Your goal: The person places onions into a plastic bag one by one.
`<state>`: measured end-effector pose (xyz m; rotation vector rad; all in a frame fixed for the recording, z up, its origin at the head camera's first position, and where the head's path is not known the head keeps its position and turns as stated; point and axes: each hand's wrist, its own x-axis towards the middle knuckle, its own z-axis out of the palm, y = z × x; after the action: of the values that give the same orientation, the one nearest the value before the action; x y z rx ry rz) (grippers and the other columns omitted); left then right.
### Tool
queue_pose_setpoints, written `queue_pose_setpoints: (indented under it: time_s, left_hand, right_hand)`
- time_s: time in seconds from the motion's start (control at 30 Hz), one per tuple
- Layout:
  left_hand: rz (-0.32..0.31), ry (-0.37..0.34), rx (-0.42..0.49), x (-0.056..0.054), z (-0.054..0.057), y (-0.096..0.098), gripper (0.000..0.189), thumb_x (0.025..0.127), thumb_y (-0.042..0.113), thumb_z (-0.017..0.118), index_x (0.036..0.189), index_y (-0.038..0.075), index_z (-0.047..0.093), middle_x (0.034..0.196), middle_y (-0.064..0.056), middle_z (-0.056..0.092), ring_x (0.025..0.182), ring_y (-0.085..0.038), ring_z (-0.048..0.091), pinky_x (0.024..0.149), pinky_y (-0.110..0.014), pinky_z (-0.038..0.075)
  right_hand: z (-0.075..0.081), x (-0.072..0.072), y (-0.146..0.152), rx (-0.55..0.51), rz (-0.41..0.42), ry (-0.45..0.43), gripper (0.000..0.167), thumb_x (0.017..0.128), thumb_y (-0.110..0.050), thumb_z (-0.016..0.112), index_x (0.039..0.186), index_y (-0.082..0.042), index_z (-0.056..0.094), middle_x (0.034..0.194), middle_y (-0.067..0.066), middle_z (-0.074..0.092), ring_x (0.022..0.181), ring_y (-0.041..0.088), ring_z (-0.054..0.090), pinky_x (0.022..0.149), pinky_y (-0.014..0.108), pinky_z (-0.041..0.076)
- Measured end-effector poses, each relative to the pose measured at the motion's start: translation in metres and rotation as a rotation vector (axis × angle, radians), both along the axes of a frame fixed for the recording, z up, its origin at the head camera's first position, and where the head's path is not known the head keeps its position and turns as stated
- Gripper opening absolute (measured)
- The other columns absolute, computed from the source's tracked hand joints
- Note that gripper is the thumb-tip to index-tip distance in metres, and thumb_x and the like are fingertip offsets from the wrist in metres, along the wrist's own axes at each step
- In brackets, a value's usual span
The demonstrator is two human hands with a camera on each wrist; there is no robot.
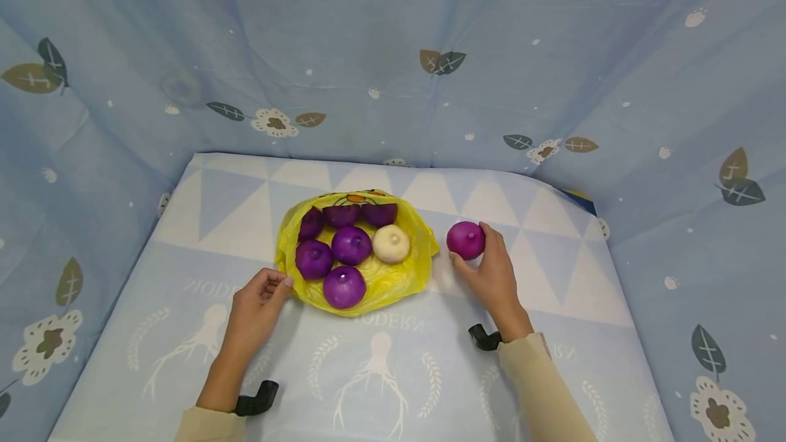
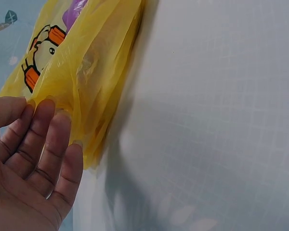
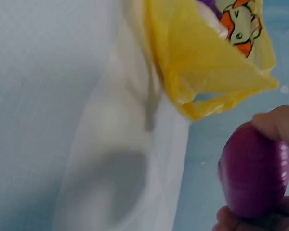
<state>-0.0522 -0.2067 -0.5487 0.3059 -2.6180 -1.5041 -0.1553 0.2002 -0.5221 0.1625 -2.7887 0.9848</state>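
A yellow plastic bag (image 1: 393, 285) lies opened out on the table, its rim spread wide. Inside sit several purple onions (image 1: 344, 286), a white onion (image 1: 391, 244) and, along the back, dark purple pieces (image 1: 341, 215) with straight upper edges. My left hand (image 1: 256, 309) pinches the bag's near left rim between thumb and fingers; the left wrist view shows the yellow film (image 2: 94, 82) at its fingertips. To the right of the bag, my right hand (image 1: 491, 275) holds another purple onion (image 1: 465, 240) between thumb and fingers. The right wrist view shows that onion (image 3: 253, 173) apart from the bag.
A patterned cloth (image 1: 381, 387) covers the table. Blue printed curtains (image 1: 381, 33) enclose it at the back and both sides. A dark blue and yellow object (image 1: 578, 200) shows at the far right corner. Black mounts (image 1: 258, 399) stick out from both wrists.
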Motion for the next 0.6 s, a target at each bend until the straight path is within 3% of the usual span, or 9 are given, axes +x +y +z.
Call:
queue_pose_setpoints:
  time_s: [0.27, 0.47, 0.6]
  left_hand:
    - [-0.012, -0.006, 0.008, 0.0, 0.004, 0.002, 0.027, 0.106, 0.036, 0.064, 0.106, 0.01, 0.067, 0.094, -0.006, 0.07, 0.086, -0.019, 0.061, 0.07, -0.021, 0.049]
    - [-0.013, 0.003, -0.018, 0.0, 0.006, 0.005, 0.026, 0.106, 0.035, 0.064, 0.108, 0.009, 0.067, 0.097, -0.006, 0.07, 0.091, -0.02, 0.063, 0.074, -0.02, 0.049]
    - [-0.011, 0.01, -0.021, 0.001, 0.007, 0.006, 0.025, 0.106, 0.034, 0.065, 0.107, 0.009, 0.067, 0.097, -0.006, 0.071, 0.091, -0.02, 0.063, 0.073, -0.02, 0.049]
  right_hand:
    - [0.024, 0.018, -0.015, -0.006, 0.152, 0.136, 0.087, 0.085, -0.026, 0.09, 0.152, 0.002, 0.042, 0.141, 0.022, 0.056, 0.122, 0.038, 0.06, 0.101, 0.056, 0.052]
    - [0.043, 0.024, -0.028, 0.023, 0.259, 0.171, 0.084, 0.083, -0.021, 0.091, 0.15, 0.002, 0.045, 0.143, 0.02, 0.055, 0.125, 0.036, 0.056, 0.101, 0.055, 0.052]
    - [0.047, 0.026, -0.04, 0.038, 0.373, 0.17, 0.084, 0.082, -0.019, 0.091, 0.148, 0.001, 0.043, 0.141, 0.02, 0.054, 0.125, 0.035, 0.054, 0.103, 0.051, 0.052]
